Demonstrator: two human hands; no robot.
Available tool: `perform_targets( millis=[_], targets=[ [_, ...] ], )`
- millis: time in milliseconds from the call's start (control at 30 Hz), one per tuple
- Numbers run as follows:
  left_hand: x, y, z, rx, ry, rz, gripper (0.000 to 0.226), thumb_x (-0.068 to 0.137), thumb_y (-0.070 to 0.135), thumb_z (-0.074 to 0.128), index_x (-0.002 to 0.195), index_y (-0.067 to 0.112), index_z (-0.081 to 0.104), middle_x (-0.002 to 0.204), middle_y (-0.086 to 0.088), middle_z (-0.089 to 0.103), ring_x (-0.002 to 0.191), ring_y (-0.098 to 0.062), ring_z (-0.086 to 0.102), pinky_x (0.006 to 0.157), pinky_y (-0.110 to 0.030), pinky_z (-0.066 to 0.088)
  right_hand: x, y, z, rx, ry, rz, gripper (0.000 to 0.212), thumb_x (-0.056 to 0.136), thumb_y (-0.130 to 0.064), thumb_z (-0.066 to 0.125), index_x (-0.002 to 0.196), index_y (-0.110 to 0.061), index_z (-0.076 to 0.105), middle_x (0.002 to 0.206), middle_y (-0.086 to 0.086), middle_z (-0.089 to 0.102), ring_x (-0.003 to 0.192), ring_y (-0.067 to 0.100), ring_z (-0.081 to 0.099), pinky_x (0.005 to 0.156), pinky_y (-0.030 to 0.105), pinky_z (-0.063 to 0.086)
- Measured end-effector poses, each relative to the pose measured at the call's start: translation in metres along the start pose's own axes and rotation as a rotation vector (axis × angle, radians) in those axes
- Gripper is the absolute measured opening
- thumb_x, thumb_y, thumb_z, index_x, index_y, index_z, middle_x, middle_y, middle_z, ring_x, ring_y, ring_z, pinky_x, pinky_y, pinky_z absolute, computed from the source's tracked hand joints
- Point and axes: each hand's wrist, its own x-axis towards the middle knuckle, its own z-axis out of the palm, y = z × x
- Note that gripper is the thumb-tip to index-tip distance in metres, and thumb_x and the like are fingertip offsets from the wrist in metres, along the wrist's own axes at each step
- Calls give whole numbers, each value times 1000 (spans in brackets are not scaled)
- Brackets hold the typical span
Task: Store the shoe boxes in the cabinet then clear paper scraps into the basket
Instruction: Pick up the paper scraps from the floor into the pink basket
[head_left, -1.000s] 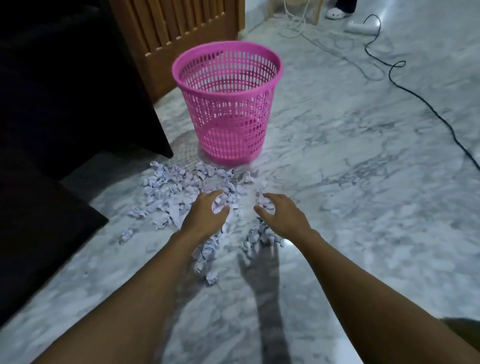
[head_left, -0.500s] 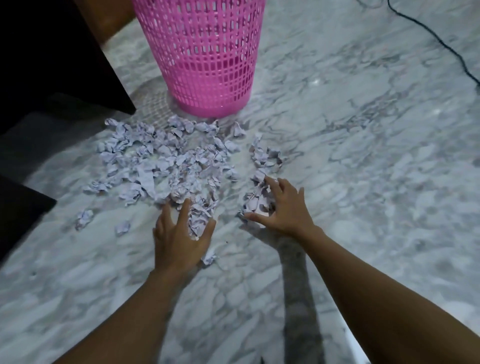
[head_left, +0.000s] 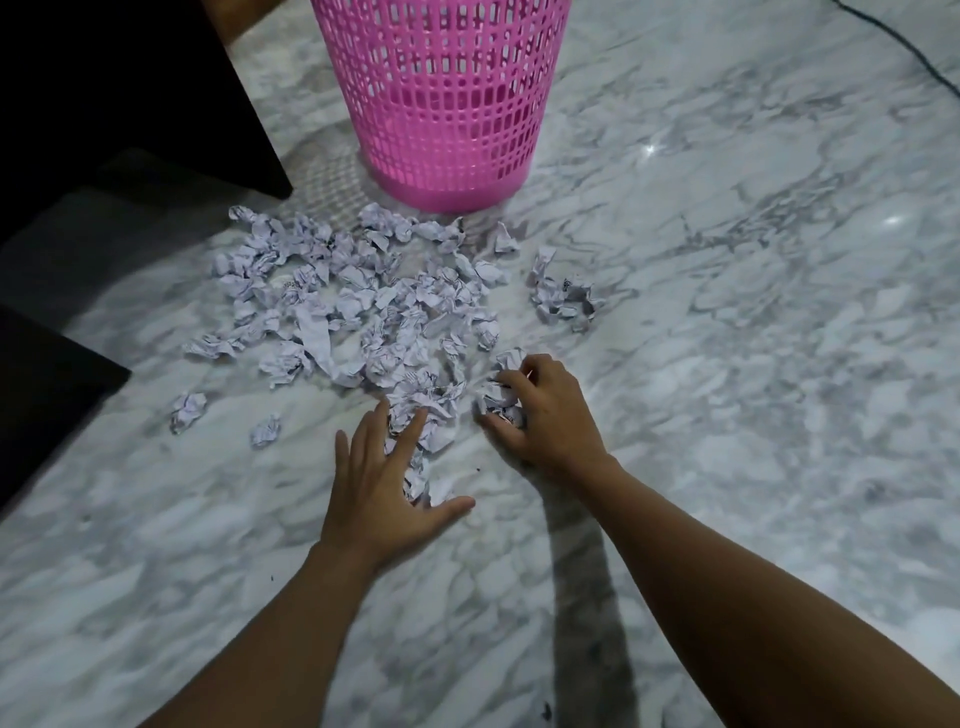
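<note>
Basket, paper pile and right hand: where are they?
basket (head_left: 441, 104), head view, on its pink mesh wall.
paper pile (head_left: 358, 301), head view, on a crumpled scrap mid-pile.
right hand (head_left: 550, 415), head view, on its back.

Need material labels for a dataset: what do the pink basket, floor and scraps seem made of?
Pink lattice basket: likely moulded plastic, uniform gloss, regular slots. White grey-veined floor: polished marble or marble-look tile, light glints. Crumpled white scraps: paper, sharp creases, faint print.

Both arms stretched forward, left hand (head_left: 387, 488) palm down, fingers splayed flat; right hand (head_left: 548, 415) curled, gripping paper scraps (head_left: 498, 397).
</note>
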Motion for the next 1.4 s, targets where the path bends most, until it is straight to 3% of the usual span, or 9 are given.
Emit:
perform_targets(
  millis=[233,400,500,600,700,900,1167,1300,1400],
  targets=[
    [6,4,11,11,112,22,100,66,86,53,147,30,39,161,-10,13,150,-27,11,121,-54,7,-2,4,-9,-199,76,-61,70,69,-77,64,115,-25,68,125,10,56,124,29,50,111,52,25],
    [19,6,9,18,173,66,97,64,81,62,141,25,43,163,-10,4,152,-28,4,121,-53,7,11,17,-14,-122,-200,-114,94,70,-89,48,143,-29,50,157,19,30,148,37,22,118,61,14],
    [29,1,6,13,170,109,104,65,79,64,150,29,32,165,-8,-4,153,-26,-4,121,-55,8,11,17,-11,-77,-293,-147,80,81,-81,43,141,-29,52,151,16,42,142,33,35,118,54,21],
    [38,-2,4,54,154,129,106,67,80,61,154,34,23,165,-5,-12,152,-23,-12,122,-53,4,6,9,-2,20,-122,-215,52,88,-59,61,117,-16,67,124,11,60,112,30,55,98,42,42],
    [47,-4,2,77,146,158,99,70,76,59,153,34,25,165,-5,-5,152,-24,-10,121,-54,4,6,4,4,63,-1,-239,35,89,-40,67,107,-10,71,107,8,65,96,27,58,86,37,43],
    [51,1,3,33,176,191,92,72,64,62,152,35,27,161,-6,18,148,-27,17,121,-53,13,6,4,6,-31,-93,-149,58,85,-49,65,134,-19,59,117,4,61,103,25,57,87,40,40],
    [63,-1,4,66,171,225,93,72,64,61,153,28,31,164,-7,11,152,-26,6,121,-54,10,11,2,2,59,-114,-228,62,88,-51,67,141,-24,55,148,11,46,124,29,52,101,41,39],
    [66,2,7,18,193,185,74,74,51,60,140,23,48,154,-5,36,134,-27,36,108,-49,40,14,-1,5,44,-128,-287,45,94,-46,60,131,-21,63,133,5,59,113,25,56,88,41,44],
    [71,-1,11,-1,207,175,59,77,41,60,131,17,55,144,-9,46,129,-30,42,102,-46,46,15,-3,10,70,-81,-324,33,95,-40,61,115,-15,70,108,3,67,92,25,58,72,41,45]
  ],
)
